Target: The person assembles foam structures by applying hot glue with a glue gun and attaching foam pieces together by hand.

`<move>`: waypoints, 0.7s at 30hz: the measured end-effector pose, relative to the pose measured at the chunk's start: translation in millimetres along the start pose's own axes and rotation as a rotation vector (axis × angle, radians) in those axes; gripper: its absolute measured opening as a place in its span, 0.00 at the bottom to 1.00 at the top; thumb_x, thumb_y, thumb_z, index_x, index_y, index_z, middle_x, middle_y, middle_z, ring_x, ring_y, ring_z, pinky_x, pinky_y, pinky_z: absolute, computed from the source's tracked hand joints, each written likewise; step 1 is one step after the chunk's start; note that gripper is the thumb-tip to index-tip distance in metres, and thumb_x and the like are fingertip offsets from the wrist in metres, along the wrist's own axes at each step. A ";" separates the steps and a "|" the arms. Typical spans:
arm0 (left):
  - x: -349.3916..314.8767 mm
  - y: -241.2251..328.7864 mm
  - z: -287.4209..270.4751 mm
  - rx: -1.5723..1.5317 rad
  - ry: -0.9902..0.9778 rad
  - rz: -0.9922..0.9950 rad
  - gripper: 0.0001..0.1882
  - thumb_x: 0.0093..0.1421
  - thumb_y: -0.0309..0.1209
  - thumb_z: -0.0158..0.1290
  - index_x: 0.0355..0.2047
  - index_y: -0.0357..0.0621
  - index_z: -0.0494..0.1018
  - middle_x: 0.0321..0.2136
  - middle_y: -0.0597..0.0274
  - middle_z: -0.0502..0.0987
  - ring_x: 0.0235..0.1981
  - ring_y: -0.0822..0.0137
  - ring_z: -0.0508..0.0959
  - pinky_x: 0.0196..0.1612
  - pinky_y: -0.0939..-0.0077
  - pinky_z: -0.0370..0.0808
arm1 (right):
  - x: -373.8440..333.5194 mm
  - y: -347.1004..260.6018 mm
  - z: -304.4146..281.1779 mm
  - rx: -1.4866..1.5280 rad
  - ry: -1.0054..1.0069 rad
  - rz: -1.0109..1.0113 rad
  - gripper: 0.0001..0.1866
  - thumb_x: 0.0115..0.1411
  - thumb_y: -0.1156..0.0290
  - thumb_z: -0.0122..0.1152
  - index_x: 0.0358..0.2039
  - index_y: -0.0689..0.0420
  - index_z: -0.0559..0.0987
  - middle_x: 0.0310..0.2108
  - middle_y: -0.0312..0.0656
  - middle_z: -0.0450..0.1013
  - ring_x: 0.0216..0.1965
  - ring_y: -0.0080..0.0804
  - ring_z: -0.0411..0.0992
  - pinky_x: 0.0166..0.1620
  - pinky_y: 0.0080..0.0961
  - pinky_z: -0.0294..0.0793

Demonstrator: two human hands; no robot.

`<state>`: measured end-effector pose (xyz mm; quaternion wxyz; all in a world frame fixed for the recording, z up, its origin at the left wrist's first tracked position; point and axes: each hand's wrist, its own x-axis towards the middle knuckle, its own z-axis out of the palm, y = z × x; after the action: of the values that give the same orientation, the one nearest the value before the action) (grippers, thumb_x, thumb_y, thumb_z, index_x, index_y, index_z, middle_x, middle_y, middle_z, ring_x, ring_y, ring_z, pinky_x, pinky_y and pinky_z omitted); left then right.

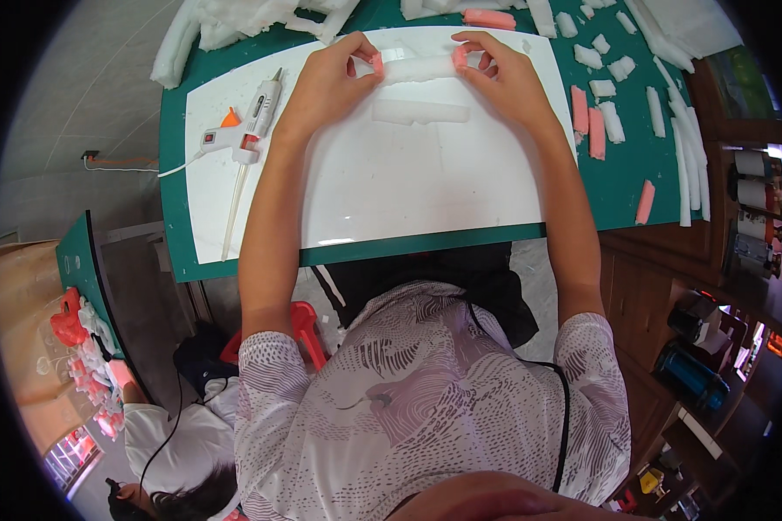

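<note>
Head view. My left hand (332,80) is narrowed to a thumb-and-finger pinch on the left pink piece (378,64); my right hand (506,80) pinches the right pink piece (459,58) likewise. Both sit at the ends of a white foam strip (420,70), over the far part of the white board (426,191). (Whether each end is in full contact, I cannot tell, since my fingers cover the joints.)

Handling, in my judgement: press evenly from both ends, square to the strip. Pinch lightly, because soft foam may dent or bow. Align the edges before adding pressure.

Surface: a second white strip (420,112) lies on the board, just nearer me than the held one. On the board's left part rests a glue gun (259,113). The board lies on a green table (617,184); right of the board are loose pink pieces (597,135) and white chunks (613,123).

Room: beyond the board's right side stands wooden furniture (660,291); nearer me, left of my body, are a red seat (306,334) and a co-worker (174,443) in white.
</note>
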<state>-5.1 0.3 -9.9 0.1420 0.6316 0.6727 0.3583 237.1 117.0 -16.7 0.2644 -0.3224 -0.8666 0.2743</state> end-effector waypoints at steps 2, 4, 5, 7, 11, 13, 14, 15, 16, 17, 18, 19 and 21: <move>0.1 0.1 0.2 -0.005 -0.002 -0.003 0.13 0.57 0.38 0.60 0.37 0.42 0.75 0.26 0.65 0.75 0.25 0.73 0.67 0.30 0.78 0.68 | -0.2 -0.1 -0.1 0.003 0.000 0.000 0.21 0.57 0.67 0.65 0.52 0.47 0.77 0.40 0.35 0.78 0.34 0.31 0.71 0.42 0.28 0.74; 0.4 0.1 0.4 -0.005 -0.001 -0.004 0.13 0.57 0.38 0.61 0.37 0.42 0.75 0.26 0.65 0.75 0.25 0.73 0.67 0.30 0.78 0.68 | -0.6 -1.2 -0.4 0.002 0.005 0.006 0.21 0.57 0.67 0.65 0.52 0.47 0.77 0.40 0.34 0.78 0.34 0.31 0.70 0.42 0.28 0.73; 0.4 -0.4 0.3 -0.006 -0.001 -0.005 0.13 0.57 0.38 0.61 0.37 0.42 0.75 0.26 0.65 0.75 0.25 0.73 0.67 0.30 0.78 0.68 | -0.5 -1.5 -0.4 0.002 0.004 0.006 0.21 0.57 0.67 0.65 0.52 0.47 0.77 0.40 0.34 0.78 0.34 0.31 0.70 0.42 0.28 0.73; 0.4 -1.6 -0.2 -0.003 -0.009 0.004 0.14 0.57 0.38 0.61 0.37 0.42 0.75 0.26 0.65 0.75 0.26 0.73 0.67 0.31 0.78 0.68 | -0.5 -2.0 -0.3 -0.003 0.004 0.007 0.21 0.57 0.68 0.65 0.52 0.48 0.76 0.39 0.34 0.78 0.34 0.31 0.70 0.42 0.28 0.73; 0.0 -1.9 -0.5 -0.012 -0.007 0.014 0.14 0.57 0.38 0.61 0.37 0.42 0.75 0.26 0.66 0.75 0.25 0.73 0.67 0.31 0.78 0.68 | -0.6 -2.3 0.1 0.010 0.002 0.014 0.21 0.57 0.68 0.65 0.52 0.48 0.76 0.39 0.34 0.77 0.34 0.31 0.70 0.42 0.28 0.73; 0.1 -2.1 -0.3 -0.017 -0.009 0.015 0.14 0.57 0.38 0.61 0.36 0.42 0.75 0.26 0.65 0.75 0.25 0.73 0.67 0.31 0.78 0.68 | -0.8 -1.8 0.3 0.004 0.009 0.004 0.21 0.57 0.68 0.65 0.52 0.48 0.76 0.39 0.34 0.77 0.34 0.30 0.70 0.42 0.27 0.73; 0.2 -1.8 -0.2 -0.017 -0.009 0.014 0.14 0.57 0.38 0.61 0.36 0.42 0.75 0.26 0.65 0.75 0.25 0.73 0.67 0.31 0.78 0.68 | -0.7 -1.6 0.2 0.004 0.009 0.004 0.21 0.57 0.68 0.65 0.52 0.48 0.76 0.39 0.34 0.77 0.34 0.30 0.70 0.42 0.27 0.73; 0.4 -1.4 0.1 -0.008 -0.006 0.008 0.14 0.57 0.38 0.61 0.36 0.42 0.75 0.26 0.65 0.75 0.25 0.73 0.67 0.31 0.78 0.68 | -0.3 -1.6 -0.1 0.007 0.008 0.006 0.21 0.57 0.68 0.65 0.52 0.48 0.77 0.39 0.34 0.78 0.34 0.30 0.70 0.42 0.27 0.73; 0.5 -1.2 0.4 0.002 -0.003 0.003 0.14 0.57 0.38 0.61 0.36 0.42 0.75 0.26 0.65 0.75 0.25 0.73 0.67 0.31 0.78 0.68 | -0.2 -1.5 -0.2 0.010 0.007 0.007 0.21 0.57 0.67 0.65 0.52 0.48 0.77 0.39 0.34 0.78 0.33 0.30 0.70 0.42 0.27 0.73; 0.4 -1.2 0.3 0.002 -0.003 0.002 0.14 0.57 0.38 0.61 0.36 0.42 0.75 0.26 0.65 0.75 0.25 0.73 0.67 0.31 0.78 0.68 | -0.4 -1.6 -0.1 0.010 0.007 0.008 0.21 0.57 0.67 0.65 0.52 0.48 0.77 0.39 0.34 0.78 0.33 0.30 0.70 0.42 0.27 0.73; 0.3 -1.3 0.3 -0.002 -0.003 0.004 0.14 0.57 0.38 0.61 0.36 0.42 0.75 0.25 0.65 0.75 0.25 0.73 0.67 0.31 0.78 0.68 | -0.5 -1.9 0.1 0.002 0.008 0.007 0.21 0.57 0.67 0.65 0.52 0.48 0.77 0.39 0.34 0.78 0.33 0.30 0.70 0.42 0.27 0.73; 0.2 -1.4 0.3 -0.006 -0.002 0.007 0.14 0.57 0.38 0.61 0.36 0.42 0.75 0.25 0.65 0.74 0.25 0.73 0.67 0.31 0.78 0.68 | -0.8 -2.0 0.1 -0.006 0.010 0.007 0.21 0.57 0.67 0.65 0.52 0.48 0.77 0.39 0.34 0.78 0.33 0.30 0.70 0.42 0.27 0.73; 0.1 -1.7 0.8 0.001 0.001 0.008 0.14 0.57 0.38 0.61 0.36 0.42 0.75 0.25 0.65 0.74 0.26 0.73 0.67 0.31 0.78 0.68 | -0.9 -2.3 0.2 -0.007 0.012 0.009 0.21 0.57 0.68 0.65 0.52 0.48 0.77 0.39 0.34 0.78 0.33 0.30 0.70 0.41 0.27 0.73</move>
<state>-5.9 0.8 -11.5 0.1398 0.6341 0.6704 0.3590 236.6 114.8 -15.7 0.2670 -0.3290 -0.8645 0.2703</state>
